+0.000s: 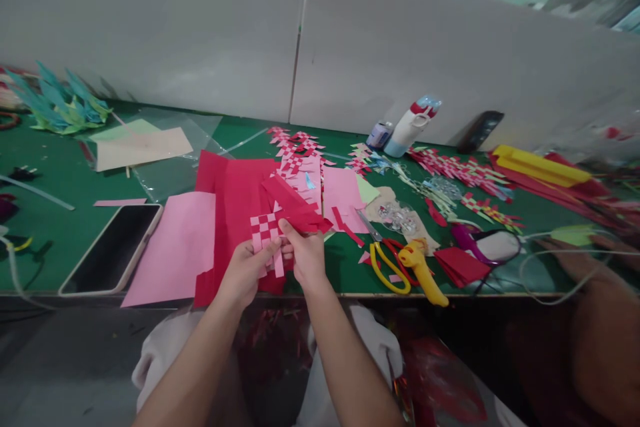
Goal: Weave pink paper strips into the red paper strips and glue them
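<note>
Between both hands is a woven piece of red and pink paper strips (264, 225), checkered at its upper left with loose strip ends hanging down. My left hand (246, 270) is closed on its lower left, thumb on top. My right hand (307, 255) pinches its right side, where red strips (305, 219) stick out to the right. Beneath lie red paper sheets (240, 180) and a pink sheet (175, 247). Beyond the hands, finished-looking checkered woven pieces (295, 147) lie in a pile on pink paper.
A phone (113, 250) lies left, near the table edge. To the right are yellow-and-red-handled scissors (390, 270), a yellow glue gun (423, 270) and red paper squares (463, 265). A white bottle (410, 127) stands by the partition (450, 47). Another person's arm (595, 280) reaches in at right.
</note>
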The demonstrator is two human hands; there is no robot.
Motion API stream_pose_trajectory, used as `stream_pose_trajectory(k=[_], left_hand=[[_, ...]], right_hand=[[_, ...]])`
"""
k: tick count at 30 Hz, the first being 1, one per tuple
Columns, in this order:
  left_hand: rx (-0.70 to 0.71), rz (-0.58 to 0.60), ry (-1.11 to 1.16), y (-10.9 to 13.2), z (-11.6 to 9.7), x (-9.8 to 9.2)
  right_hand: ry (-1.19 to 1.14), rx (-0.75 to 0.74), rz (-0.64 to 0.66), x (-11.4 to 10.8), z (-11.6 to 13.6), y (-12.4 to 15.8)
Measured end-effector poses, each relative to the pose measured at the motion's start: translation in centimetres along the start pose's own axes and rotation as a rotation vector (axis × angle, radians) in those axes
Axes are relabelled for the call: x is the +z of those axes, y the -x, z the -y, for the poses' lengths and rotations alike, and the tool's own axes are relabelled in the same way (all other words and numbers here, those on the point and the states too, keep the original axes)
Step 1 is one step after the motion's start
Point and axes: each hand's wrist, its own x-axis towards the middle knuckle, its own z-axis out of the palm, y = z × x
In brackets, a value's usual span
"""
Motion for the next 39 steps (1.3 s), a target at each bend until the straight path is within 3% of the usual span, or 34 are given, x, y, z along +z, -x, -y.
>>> stream_pose_trajectory(k=[16,20,30,39], left_hand=[[-0.048,0.037,0.053,0.3,-0.4,0.2],[-0.039,0.047,0.029,0.4,-0.6,0.2],[-0.040,0.083,-0.038,0.5,-0.3,0.1],[0.013,0.057,-0.065,0.3,-0.1,-0.4]], right_hand=[[-0.048,0.050,0.039,0.0,0.3,0.3],[-0.083,0.108,0.104,-0.1,0.9,0.4],[-0.001,0.266,0.115,-0.3,1.4,0.5],[-0.002,0.352,0.261,-0.6,1.5,0.4]])
